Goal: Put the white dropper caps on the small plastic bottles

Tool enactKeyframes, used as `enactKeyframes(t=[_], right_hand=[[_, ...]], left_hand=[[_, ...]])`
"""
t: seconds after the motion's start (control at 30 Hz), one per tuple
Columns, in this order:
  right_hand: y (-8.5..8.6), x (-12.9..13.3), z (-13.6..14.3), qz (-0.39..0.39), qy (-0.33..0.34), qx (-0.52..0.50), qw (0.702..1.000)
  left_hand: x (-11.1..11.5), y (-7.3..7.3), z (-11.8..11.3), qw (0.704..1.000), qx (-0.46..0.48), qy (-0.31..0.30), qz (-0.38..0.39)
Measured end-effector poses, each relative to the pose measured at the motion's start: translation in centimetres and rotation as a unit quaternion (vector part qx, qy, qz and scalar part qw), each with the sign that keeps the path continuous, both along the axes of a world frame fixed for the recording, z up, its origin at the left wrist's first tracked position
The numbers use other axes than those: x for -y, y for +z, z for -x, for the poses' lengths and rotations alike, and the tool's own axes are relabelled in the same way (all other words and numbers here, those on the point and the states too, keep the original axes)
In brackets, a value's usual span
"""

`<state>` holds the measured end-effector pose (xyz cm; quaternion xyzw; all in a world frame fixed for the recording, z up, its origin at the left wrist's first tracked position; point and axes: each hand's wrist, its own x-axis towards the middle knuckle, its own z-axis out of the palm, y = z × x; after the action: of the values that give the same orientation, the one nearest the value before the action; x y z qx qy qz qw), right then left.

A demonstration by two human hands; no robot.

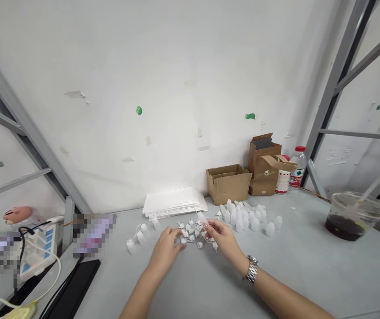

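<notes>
Right hand (219, 234): thumb and fingertips pinched a translucent piece (202, 218) above the right part of a loose heap of small white parts (193, 231), mid-bench. Left hand (170, 246): fingers curved, thumb apart from them, at the heap's left edge; whether anything was gripped could not be told. A metal-band watch (251, 270) was on the right wrist. Frosted caps (243, 216) stood grouped right of the heap, near an open cardboard box (229, 184); a few similar white pieces (141, 234) sat to its left. A stack of white sheets (174, 201) lay behind, by the wall. Far right on the bench (292, 266): a clear cup (351, 217) of dark liquid, with a straw.
</notes>
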<state>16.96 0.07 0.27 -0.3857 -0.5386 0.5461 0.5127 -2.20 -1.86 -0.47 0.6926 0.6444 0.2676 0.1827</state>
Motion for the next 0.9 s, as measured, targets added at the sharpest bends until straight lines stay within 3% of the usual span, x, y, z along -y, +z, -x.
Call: enactKeyframes(t=[0.1,0.23,0.5,0.7,0.9], right_hand=[[0.1,0.2,0.1,0.001,0.008,-0.003,1.000],[-0.1,0.5,0.3,-0.006,0.024,0.003,1.000],[0.0,0.7,0.5,-0.023,0.046,0.030,0.998],[-0.5,0.6,0.5,-0.041,0.040,0.062,0.996],[-2.1,0.0,0.5,-0.048,0.013,0.068,0.996]], left_hand=[[0.0,-0.9,-0.5,0.999,-0.051,-0.006,0.002],[-0.4,-1.4,-0.6,0.999,-0.050,-0.010,-0.013],[-0.2,-0.9,-0.5,0.990,-0.124,-0.005,-0.073],[0.1,0.0,-0.7,0.997,-0.056,0.023,-0.051],[-0.2,-0.5,-0.4,0.997,0.009,0.048,-0.057]])
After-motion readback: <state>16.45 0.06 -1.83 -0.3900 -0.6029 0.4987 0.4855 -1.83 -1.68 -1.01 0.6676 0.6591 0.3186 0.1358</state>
